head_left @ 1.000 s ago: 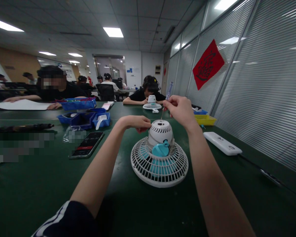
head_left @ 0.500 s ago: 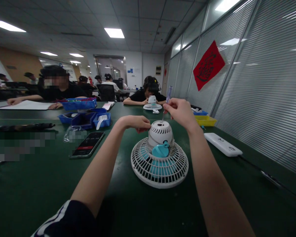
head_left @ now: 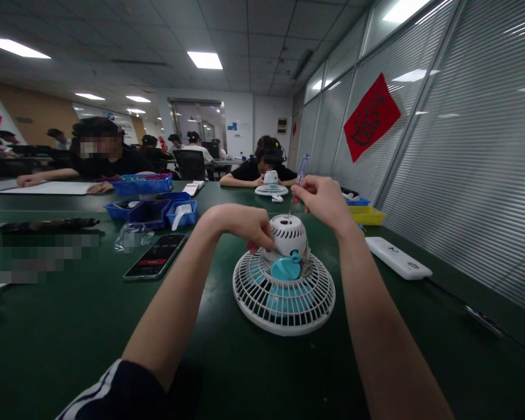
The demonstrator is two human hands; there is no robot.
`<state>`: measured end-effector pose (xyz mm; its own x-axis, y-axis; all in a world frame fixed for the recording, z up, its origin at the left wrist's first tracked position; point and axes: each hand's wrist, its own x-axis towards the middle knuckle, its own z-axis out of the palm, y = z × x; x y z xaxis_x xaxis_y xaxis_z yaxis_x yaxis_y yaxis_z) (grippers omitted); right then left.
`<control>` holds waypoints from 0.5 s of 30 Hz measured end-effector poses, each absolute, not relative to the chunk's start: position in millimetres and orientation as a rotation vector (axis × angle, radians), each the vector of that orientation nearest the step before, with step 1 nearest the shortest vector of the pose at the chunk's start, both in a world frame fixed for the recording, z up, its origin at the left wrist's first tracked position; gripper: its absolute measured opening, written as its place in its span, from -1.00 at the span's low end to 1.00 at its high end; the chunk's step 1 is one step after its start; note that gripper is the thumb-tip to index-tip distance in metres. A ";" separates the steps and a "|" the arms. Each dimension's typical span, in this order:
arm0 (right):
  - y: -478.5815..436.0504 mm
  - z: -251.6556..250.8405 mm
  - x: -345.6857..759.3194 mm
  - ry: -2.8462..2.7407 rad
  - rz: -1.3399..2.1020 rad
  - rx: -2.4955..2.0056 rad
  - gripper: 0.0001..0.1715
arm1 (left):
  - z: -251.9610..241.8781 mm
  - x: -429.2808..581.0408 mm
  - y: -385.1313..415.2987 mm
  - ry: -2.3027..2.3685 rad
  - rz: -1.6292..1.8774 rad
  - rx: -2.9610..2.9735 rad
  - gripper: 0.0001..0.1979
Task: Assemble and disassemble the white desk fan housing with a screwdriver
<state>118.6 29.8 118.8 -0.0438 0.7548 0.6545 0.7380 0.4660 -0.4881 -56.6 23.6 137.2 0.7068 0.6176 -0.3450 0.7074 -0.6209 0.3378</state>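
Observation:
A small white fan [head_left: 289,236] lies face down on the green table, its round grille [head_left: 262,303] underneath and light-blue blades showing through the bars. A light-blue piece [head_left: 286,268] sits at the near side of the housing. My right hand [head_left: 324,197] pinches a screwdriver [head_left: 304,165] with a clear purplish handle, its thin shaft pointing down to the opening in the housing's top. On the left side of the housing, my left hand [head_left: 247,224] is bent over with its fingers closed against the fan; its fingertips are partly hidden.
Left of the fan lie a phone [head_left: 155,256], a clear plastic bag [head_left: 133,236] and blue bins [head_left: 146,213]. A yellow bin [head_left: 367,215] and a white power bank-like device [head_left: 397,258] with a cable are on the right. Across the table, a person [head_left: 262,166] leans over another fan [head_left: 271,185].
My left hand has moved slightly right and lower along the housing's left side. My right hand keeps the screwdriver at the top opening, the handle tilted a little more to the right.

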 end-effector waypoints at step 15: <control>29.3 119.2 117.6 -1.788 0.034 -1.244 -0.72 | 136.2 -51.4 16.8 0.838 -0.337 2.483 -0.72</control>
